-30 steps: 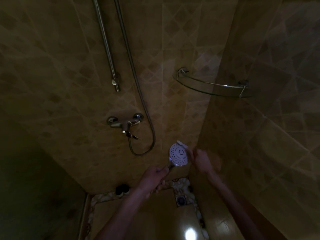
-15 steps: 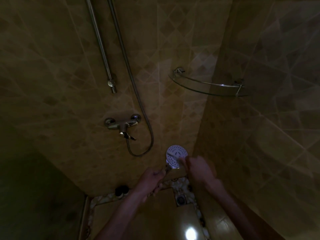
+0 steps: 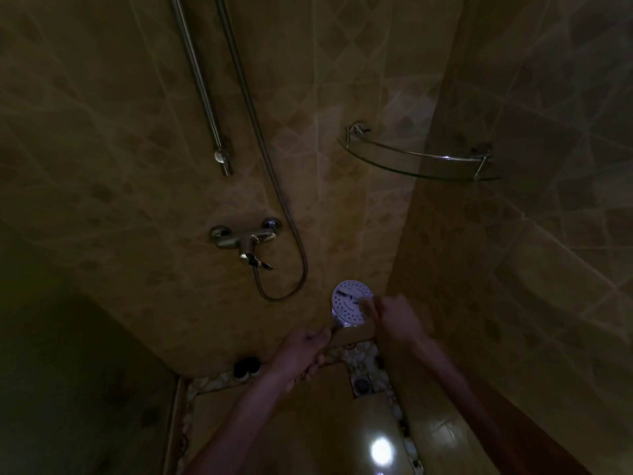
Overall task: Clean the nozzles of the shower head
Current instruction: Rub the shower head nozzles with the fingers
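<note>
Dim shower stall. Shower head [image 3: 350, 305] is held face-up just below and right of the wall mixer tap [image 3: 245, 240], near the corner. Left hand [image 3: 301, 347] is wrapped tight around its handle. Right hand [image 3: 397, 315] is closed on a small brush [image 3: 356, 299], likely a toothbrush, laid across the nozzle face. Head is probably light, rigid plastic, slippery if wet, tethered by the hose [image 3: 294, 241]; the handle is the best grip.

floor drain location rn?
Head view, lower centre-right: floor drain sits in the shower-floor corner, between the forearms, below the shower head.
</note>
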`<action>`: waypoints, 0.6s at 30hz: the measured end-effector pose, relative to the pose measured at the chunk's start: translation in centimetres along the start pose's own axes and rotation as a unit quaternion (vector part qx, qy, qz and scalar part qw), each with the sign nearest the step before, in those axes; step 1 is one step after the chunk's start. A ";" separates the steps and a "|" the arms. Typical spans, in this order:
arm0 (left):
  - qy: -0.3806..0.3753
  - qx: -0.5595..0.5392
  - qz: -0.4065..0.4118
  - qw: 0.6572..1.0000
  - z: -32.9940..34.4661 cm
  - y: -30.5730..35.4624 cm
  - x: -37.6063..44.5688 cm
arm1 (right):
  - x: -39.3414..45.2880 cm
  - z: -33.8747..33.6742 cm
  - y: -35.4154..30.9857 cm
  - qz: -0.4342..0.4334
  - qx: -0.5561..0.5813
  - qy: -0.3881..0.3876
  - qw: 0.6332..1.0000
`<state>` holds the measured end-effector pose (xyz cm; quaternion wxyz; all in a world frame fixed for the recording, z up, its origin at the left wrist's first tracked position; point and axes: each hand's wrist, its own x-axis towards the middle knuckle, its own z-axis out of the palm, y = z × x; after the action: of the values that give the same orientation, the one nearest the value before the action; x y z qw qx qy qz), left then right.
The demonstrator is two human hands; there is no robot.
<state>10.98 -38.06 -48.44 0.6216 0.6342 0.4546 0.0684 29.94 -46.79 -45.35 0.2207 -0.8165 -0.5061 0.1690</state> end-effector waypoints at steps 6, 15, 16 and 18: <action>-0.008 0.012 0.012 1.000 0.2 0.2 0.0 | 0.9 -0.2 0.6 0.048 0.045 -0.002 0.998; -0.008 -0.001 0.011 1.000 0.4 0.4 0.4 | 1.5 -1.9 1.1 0.211 0.246 0.063 0.944; -0.009 -0.005 0.011 1.000 0.3 0.5 0.4 | 1.6 -2.1 1.4 0.247 0.308 0.105 0.913; -0.009 -0.003 0.013 1.000 0.1 0.6 0.4 | 0.8 -1.4 1.2 0.237 0.316 0.073 0.916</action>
<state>11.56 -37.74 -48.09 0.6270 0.6388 0.4400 0.0724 31.89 -46.84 -44.82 0.4567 -0.8105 -0.2006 0.3071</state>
